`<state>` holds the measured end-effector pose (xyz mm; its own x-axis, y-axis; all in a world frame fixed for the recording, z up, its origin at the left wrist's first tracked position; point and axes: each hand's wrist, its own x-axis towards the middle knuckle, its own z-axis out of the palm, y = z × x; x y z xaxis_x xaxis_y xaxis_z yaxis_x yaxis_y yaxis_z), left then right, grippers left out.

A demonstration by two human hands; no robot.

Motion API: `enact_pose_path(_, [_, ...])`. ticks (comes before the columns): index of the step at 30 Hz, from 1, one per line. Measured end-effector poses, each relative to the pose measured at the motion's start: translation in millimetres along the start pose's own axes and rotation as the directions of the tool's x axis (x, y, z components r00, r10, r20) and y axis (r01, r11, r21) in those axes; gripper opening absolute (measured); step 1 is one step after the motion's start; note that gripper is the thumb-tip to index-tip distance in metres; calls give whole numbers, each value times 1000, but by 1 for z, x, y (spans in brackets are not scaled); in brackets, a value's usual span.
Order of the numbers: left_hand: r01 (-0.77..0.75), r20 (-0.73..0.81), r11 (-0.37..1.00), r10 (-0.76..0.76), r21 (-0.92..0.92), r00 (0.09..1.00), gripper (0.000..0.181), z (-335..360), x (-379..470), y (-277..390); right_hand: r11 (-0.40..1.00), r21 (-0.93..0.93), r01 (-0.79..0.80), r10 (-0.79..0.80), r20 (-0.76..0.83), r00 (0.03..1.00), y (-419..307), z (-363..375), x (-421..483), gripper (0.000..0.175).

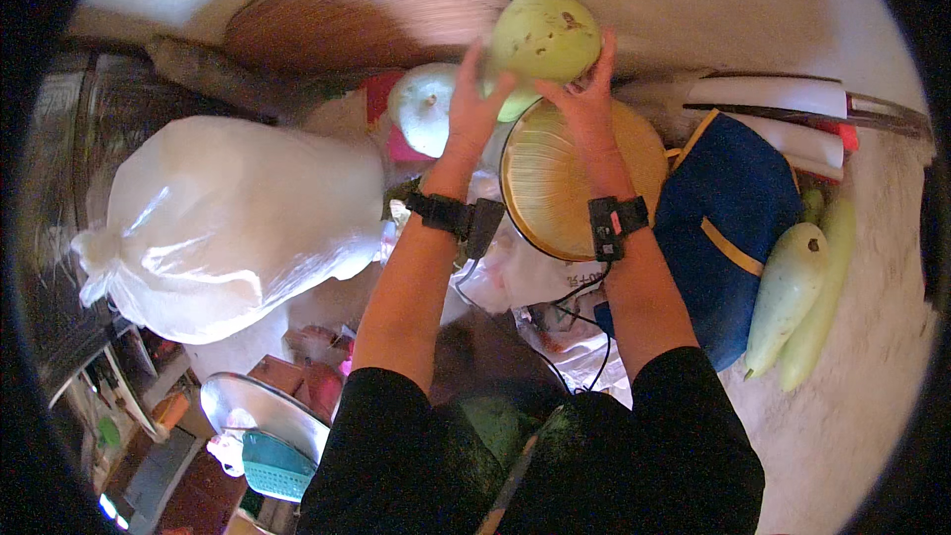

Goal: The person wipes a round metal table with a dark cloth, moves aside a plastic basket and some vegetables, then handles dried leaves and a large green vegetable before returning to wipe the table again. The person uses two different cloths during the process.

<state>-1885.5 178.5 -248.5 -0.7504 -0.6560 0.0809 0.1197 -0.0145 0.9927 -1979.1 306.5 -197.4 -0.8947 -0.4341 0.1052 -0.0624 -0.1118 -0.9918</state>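
Both my hands are raised around a large yellow-green gourd (546,37) with brown blemishes. My left hand (475,108) is at its left side, blurred, with the thumb by its lower edge. On the other side, my right hand (587,100) has its fingers along the skin and its thumb below. Where the far fingers meet the gourd is hidden. Just left of my left hand sits a pale round gourd (423,108). Under my right forearm lies a round yellow ribbed object with a dark rim (539,171).
A woven round tray (356,15) leans at the back. Left lies a knotted white plastic bag (245,215). Right are a dark blue cloth bag (713,253), a long pale gourd (787,290) and a long dark blade (787,115). A teal basket (275,464) is lower left.
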Motion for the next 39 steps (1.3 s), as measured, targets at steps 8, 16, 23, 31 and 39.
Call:
enact_pose_path(8, [157, -33, 987, -156, 31, 987, 52, -42, -70, 24, 970, -232, 73, -112, -161, 981, -16, -5, -22, 72])
enact_pose_path(16, [288, -117, 958, -287, -9, 951, 18, -117, -196, 39, 925, -370, 87, -96, -8, 995, -20, 31, -118, 22])
enact_pose_path(23, [310, -533, 943, -325, -120, 782, 29, -219, -296, 46, 961, -273, -45, 232, 708, 667, -3, 134, -229, 15])
enact_pose_path(31, [125, -872, 976, -217, -180, 438, 18, -345, -488, 51, 951, -273, -145, 296, 940, 172, -3, 273, -407, 22])
enact_pose_path(39, [62, -955, 965, -241, -254, -175, 18, -425, -753, 29, 944, -220, 248, 290, 908, -301, -3, 361, -631, 14])
